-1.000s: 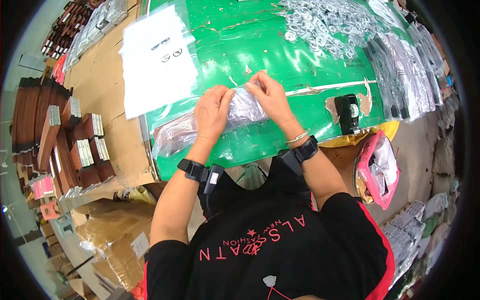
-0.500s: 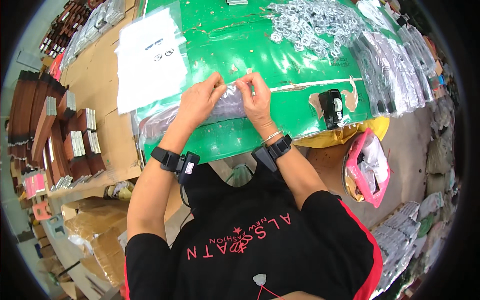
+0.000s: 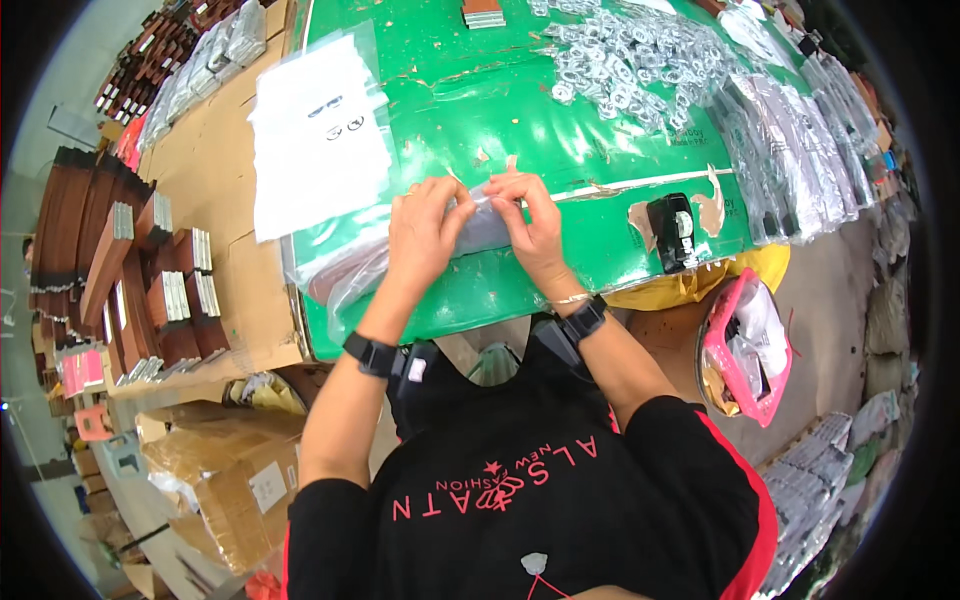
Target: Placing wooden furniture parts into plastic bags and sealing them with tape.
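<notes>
A clear plastic bag (image 3: 352, 262) with a long, dull reddish thing inside lies near the front edge of the green table. My left hand (image 3: 425, 228) is closed, thumb and fingers pinching the bag's upper edge. Close beside it, my right hand (image 3: 530, 228) pinches the same bag toward its right end. What the fingertips hold is partly hidden by the hands. Beyond my left hand lies a stack of flat clear bags with white sheets (image 3: 318, 130). A black tape dispenser (image 3: 672, 232) stands to the right of my right hand.
Clear small plastic parts (image 3: 635, 65) are heaped at the far right, near a row of bagged goods (image 3: 785, 150). Dark brown slats (image 3: 130, 290) are stacked on cardboard at left. A pink basket (image 3: 745, 345) stands below the table's right side, by yellow cloth (image 3: 690, 285).
The whole view has shifted slightly, showing more of the table's far edge. Both hands still pinch the bag, and its loose left end now sticks out more toward the table's front edge.
</notes>
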`<state>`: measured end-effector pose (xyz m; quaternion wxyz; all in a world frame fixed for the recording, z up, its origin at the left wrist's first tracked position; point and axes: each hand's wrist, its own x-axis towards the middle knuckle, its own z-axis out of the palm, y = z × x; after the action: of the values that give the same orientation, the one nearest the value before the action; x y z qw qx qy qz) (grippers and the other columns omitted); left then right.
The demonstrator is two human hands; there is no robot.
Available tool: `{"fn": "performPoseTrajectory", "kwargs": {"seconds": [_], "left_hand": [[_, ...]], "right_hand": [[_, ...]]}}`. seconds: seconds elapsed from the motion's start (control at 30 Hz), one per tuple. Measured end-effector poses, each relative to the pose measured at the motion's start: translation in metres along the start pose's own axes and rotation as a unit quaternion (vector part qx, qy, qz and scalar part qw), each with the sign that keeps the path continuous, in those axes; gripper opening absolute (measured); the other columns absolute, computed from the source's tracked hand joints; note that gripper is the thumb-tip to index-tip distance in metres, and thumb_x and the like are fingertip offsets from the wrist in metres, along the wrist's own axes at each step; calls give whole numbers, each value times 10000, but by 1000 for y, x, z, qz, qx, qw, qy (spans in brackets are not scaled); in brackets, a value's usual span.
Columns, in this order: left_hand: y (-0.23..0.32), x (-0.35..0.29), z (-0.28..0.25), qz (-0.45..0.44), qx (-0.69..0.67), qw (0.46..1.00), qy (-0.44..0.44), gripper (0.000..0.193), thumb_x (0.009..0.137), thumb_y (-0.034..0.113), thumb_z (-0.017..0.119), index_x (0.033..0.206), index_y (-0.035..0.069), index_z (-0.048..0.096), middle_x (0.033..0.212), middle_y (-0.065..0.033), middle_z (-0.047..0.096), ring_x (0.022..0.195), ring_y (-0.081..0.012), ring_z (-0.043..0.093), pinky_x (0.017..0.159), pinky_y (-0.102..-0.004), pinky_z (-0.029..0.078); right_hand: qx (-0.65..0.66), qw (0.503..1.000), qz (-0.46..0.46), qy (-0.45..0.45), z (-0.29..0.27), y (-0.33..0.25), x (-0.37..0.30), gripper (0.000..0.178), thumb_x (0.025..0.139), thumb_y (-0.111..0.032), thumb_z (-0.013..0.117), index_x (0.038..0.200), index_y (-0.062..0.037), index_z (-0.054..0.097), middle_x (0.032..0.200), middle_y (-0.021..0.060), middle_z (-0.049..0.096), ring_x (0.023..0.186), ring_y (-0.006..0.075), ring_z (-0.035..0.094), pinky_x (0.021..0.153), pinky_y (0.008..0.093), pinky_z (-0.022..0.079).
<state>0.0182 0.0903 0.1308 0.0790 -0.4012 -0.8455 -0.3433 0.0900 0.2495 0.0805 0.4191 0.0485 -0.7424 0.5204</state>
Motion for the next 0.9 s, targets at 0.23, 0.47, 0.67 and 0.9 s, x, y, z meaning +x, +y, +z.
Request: {"fn": "performPoseTrajectory", "kwargs": {"seconds": [0.23, 0.47, 0.67, 0.9], "left_hand": [[27, -21, 2, -4, -17, 999, 38, 150, 858, 224, 713, 853, 106, 621, 1040, -24, 681, 926, -231, 588, 788, -384, 346], [35, -28, 7, -30, -21, 997, 74, 153, 826, 193, 733, 793, 90, 625, 1021, -48, 662, 959, -247, 580, 838, -389, 366], [41, -31, 2, -29, -29, 998, 43, 161, 836, 179, 713, 971, 118, 648, 1018, -68, 595, 934, -286, 551, 786, -408, 394], [46, -28, 5, 13, 6, 999, 40, 331, 867, 86, 630, 1180, 191, 660, 1150, -62, 600, 979, -292, 554, 798, -417, 414]], "right_hand": [[116, 983, 143, -1, -24, -22, -10, 63, 909, -24, 681, 916, -32, 619, 1197, 124, 651, 1185, 235, 585, 1039, 367, 434], [257, 926, 267, -67, -31, -25, -14, 191, 917, -59, 683, 1090, -40, 604, 1345, 129, 553, 1256, 183, 502, 1058, 329, 409], [300, 913, 272, -43, -29, -32, -16, 347, 924, -53, 634, 1255, -35, 532, 1275, 72, 568, 1170, 147, 516, 1015, 295, 421], [286, 912, 287, -62, -28, -20, -15, 309, 906, -20, 568, 1214, -37, 547, 1185, 34, 563, 1133, 125, 522, 1002, 280, 420]]}}
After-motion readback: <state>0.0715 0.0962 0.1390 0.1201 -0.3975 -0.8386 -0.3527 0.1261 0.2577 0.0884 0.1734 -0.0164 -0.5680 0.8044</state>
